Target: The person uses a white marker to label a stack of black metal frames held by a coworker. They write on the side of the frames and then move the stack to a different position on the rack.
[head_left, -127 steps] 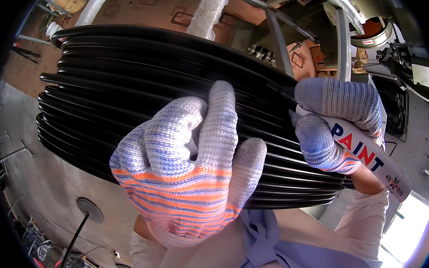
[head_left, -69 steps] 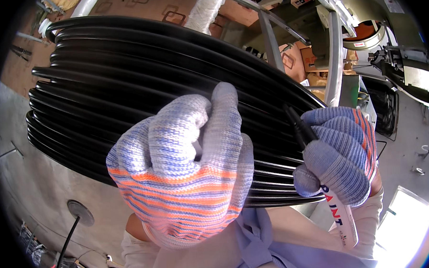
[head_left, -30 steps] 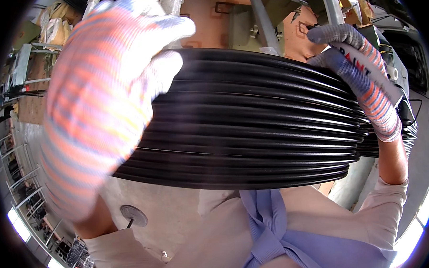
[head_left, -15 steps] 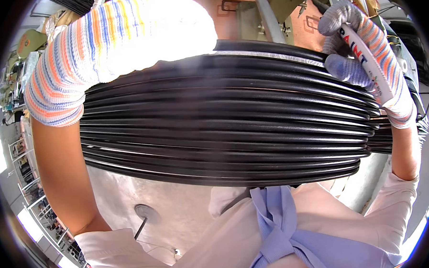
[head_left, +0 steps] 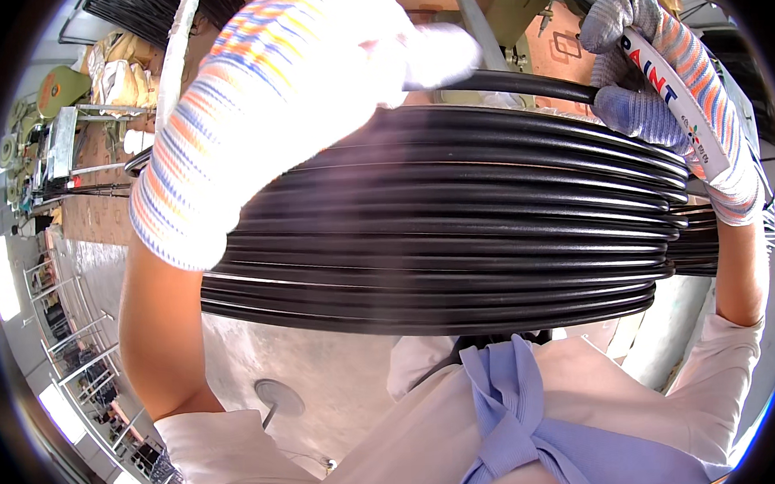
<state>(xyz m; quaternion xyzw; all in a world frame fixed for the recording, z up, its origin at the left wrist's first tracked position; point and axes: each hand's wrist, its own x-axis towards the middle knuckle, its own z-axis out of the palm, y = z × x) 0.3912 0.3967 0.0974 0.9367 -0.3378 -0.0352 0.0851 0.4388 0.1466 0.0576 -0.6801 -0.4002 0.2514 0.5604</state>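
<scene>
A thick coil of black tubing (head_left: 447, 213), its turns stacked in rows, lies across in front of me. One top strand (head_left: 532, 82) stands a little off the rest and runs between my hands. My left hand (head_left: 336, 62), in a striped knit glove and washed out by glare, has its fingers closed around that strand. My right hand (head_left: 644, 75), in a matching glove with greyish-blue fingertips, grips a white paint marker (head_left: 677, 108) along the palm. Its thumb and fingers also meet the strand's right end.
More black tubing (head_left: 699, 241) lies past the coil's right end. Beyond are green machine parts (head_left: 516, 20) and a grey metal post (head_left: 473, 18). Racks (head_left: 86, 368) stand far left, near a bundled cloth sack (head_left: 121, 72). A round metal plate (head_left: 277, 396) is on the floor.
My left hand has moved right and turned, and the top strand now stands higher off the coil. My right hand has shifted slightly, still holding the marker.
</scene>
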